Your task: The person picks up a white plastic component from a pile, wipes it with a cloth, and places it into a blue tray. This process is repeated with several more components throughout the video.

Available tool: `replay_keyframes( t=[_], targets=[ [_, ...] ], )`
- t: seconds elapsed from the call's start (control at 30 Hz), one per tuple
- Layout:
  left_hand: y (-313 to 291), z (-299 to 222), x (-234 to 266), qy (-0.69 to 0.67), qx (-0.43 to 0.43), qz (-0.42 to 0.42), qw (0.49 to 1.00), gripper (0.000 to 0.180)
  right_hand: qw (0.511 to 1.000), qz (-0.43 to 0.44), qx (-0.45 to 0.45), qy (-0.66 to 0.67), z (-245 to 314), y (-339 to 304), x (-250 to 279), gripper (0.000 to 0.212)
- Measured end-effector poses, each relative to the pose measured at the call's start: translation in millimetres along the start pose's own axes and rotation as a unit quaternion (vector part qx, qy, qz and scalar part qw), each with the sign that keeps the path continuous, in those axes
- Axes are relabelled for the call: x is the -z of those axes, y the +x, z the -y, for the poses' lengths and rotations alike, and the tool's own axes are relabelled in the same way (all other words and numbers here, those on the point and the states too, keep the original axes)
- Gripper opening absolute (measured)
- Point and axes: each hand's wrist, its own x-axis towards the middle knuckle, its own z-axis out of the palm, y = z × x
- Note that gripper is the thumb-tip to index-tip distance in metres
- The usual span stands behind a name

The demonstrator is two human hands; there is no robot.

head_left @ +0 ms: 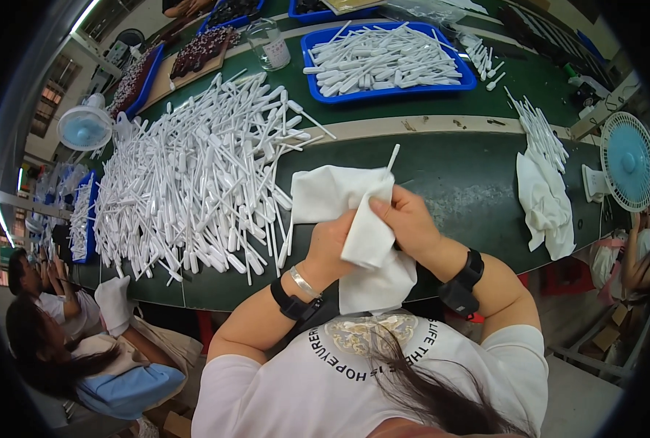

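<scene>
Head view: our green table (471, 190) carries a white pipette heap (193, 182) left, a blue tray (387, 62) far; left hand (329, 244) and right hand (405, 219) fingers clamp a white cloth (339, 193) around one pipette (393, 156).

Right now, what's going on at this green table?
A person is wiping a thin white plastic dropper with a white cloth. Both hands grip the cloth: the left hand from below, the right hand pinching it around the dropper, whose tip sticks out on top. A large loose pile of white droppers lies to the left, and a blue plastic tray further back holds more.
</scene>
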Motion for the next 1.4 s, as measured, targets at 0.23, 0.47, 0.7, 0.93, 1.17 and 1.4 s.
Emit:
replay_keyframes(
  t=[0.23, 0.47, 0.7, 0.93, 1.17, 1.4],
  targets=[
    [-6.5, 19.9, -3.2, -0.341, 0.287, 0.085, 0.891, 0.019, 0.967, -0.025, -0.007, 0.255, 4.0, 8.8, 16.2, 0.026],
    [7.9, -3.2, 10.2, -0.681, 0.377, 0.103, 0.62, 0.021, 0.973, 0.046, 0.01, 0.226, 7.5, -0.6, 2.7, 0.026],
    [0.1, 19.3, 1.5, -0.546, 0.247, 0.28, 0.75, 0.024, 0.945, -0.078, 0.068, 0.31, 19.4, 14.3, 31.2, 0.027],
    [-4.0, 25.0, -4.0, 0.018, -0.06, 0.005, 0.998, 0.024, 0.969, 0.007, -0.015, 0.247, -9.8, 2.3, -13.7, 0.031],
    [-3.3, 16.1, 7.5, -0.157, 0.06, 0.009, 0.986, 0.052, 0.983, 0.058, 0.015, 0.172, -3.2, -8.0, -16.0, 0.029],
    [7.1, 1.0, 36.8, -0.219, 0.103, -0.054, 0.969, 0.033, 0.993, -0.018, 0.112, -0.041, -4.2, -5.7, 0.3, 0.025]
  ],
)
